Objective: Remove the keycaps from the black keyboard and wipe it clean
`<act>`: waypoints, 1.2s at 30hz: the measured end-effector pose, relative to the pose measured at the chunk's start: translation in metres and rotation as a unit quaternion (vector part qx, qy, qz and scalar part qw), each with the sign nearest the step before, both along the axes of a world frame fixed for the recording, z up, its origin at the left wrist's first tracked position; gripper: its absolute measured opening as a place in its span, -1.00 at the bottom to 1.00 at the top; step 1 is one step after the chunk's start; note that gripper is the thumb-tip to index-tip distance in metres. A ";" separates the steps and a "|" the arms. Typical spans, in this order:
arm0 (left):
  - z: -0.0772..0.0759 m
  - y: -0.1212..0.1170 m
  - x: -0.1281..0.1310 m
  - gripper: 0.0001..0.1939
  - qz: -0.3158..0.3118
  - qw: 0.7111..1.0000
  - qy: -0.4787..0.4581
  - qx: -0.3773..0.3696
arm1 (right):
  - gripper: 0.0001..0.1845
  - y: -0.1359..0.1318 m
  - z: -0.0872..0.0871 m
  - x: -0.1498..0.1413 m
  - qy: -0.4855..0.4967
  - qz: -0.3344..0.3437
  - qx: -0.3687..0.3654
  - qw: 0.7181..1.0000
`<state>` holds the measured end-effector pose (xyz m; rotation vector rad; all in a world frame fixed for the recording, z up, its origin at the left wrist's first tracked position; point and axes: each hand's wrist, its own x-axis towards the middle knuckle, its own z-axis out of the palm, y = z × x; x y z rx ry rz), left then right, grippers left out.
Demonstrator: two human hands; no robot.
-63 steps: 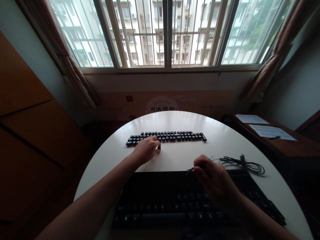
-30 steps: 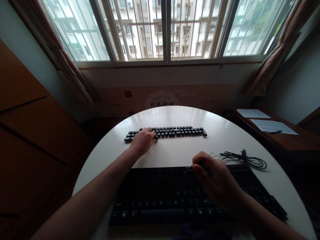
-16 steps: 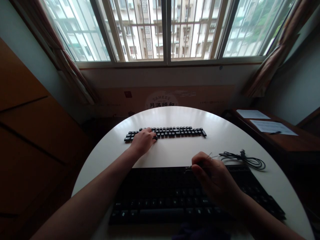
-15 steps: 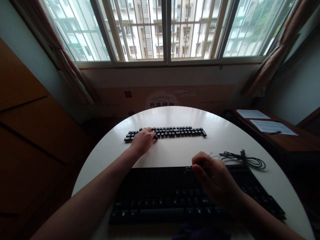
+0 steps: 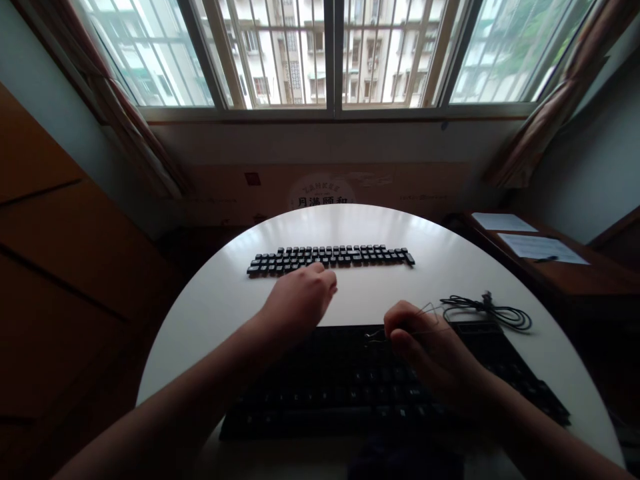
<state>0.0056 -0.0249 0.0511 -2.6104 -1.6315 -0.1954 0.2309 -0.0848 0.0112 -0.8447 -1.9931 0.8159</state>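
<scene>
white and smooth, the round table (image 5: 360, 301) carries a black keyboard (image 5: 345, 373), which lies at its near side. some lower rows of this keyboard show keys with pale letters; its upper part is too dark to tell well. farther from the person, loose black keycaps (image 5: 340, 257) stand in long rows across the table. the left hand (image 5: 303, 293) is just before these rows, with its fingers bent inward; i cannot tell if something is between them, because the back of the hand covers it. the right hand (image 5: 427, 340) is closed around a thin wire tool (image 5: 373, 335), whose narrow ends point to the left, above the upper part of the keyboard. beside this hand, a black cable (image 5: 493, 310) is lying in loops on the table. on the brown desk (image 5: 550, 277) at the right there are papers (image 5: 543, 248) and a dark pen (image 5: 546, 259).
</scene>
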 end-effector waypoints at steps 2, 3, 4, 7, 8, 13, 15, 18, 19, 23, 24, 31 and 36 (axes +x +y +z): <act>-0.012 -0.005 0.011 -0.74 -0.048 0.999 -0.004 -0.019 | -0.78 0.000 -0.001 -0.001 -0.010 0.027 -0.023 0.999; -0.020 -0.005 0.015 -0.73 -0.066 0.998 -0.007 -0.021 | -0.77 0.000 -0.003 -0.002 -0.011 0.038 -0.036 0.999; -0.027 -0.003 0.017 -0.72 -0.081 0.996 -0.010 -0.022 | -0.77 0.000 -0.004 -0.003 -0.011 0.047 -0.048 0.998; -0.045 0.005 0.017 -0.69 -0.113 0.993 -0.022 -0.040 | -0.76 0.001 -0.012 -0.007 -0.011 0.063 -0.074 0.995; -0.048 0.008 0.016 -0.69 -0.122 0.991 -0.024 -0.051 | -0.75 0.002 -0.015 -0.009 -0.011 0.065 -0.083 0.994; -0.051 0.012 0.015 -0.66 -0.156 0.982 -0.022 -0.105 | -0.73 0.003 -0.023 -0.012 0.001 0.070 -0.125 0.990; -0.050 0.012 0.015 -0.65 -0.157 0.980 -0.019 -0.121 | -0.74 0.003 -0.023 -0.012 -0.001 0.074 -0.126 0.989; -0.051 0.012 0.015 -0.66 -0.151 0.980 -0.024 -0.127 | -0.75 0.003 -0.020 -0.011 -0.019 0.083 -0.107 0.991; -0.052 0.012 0.015 -0.66 -0.150 0.980 -0.028 -0.124 | -0.76 0.003 -0.019 -0.011 -0.030 0.090 -0.098 0.991; -0.054 0.012 0.014 -0.68 -0.142 0.982 -0.041 -0.117 | -0.81 0.001 -0.017 -0.011 -0.075 0.123 -0.056 0.988; -0.054 0.012 0.014 -0.69 -0.141 0.982 -0.042 -0.117 | -0.82 0.001 -0.018 -0.012 -0.081 0.126 -0.043 0.988; -0.052 0.011 0.014 -0.75 -0.122 0.985 -0.044 -0.116 | -0.83 -0.002 -0.024 -0.017 -0.061 0.132 0.019 0.989; -0.051 0.011 0.015 -0.74 -0.122 0.985 -0.038 -0.115 | -0.89 -0.004 -0.029 -0.015 -0.017 0.101 0.077 0.992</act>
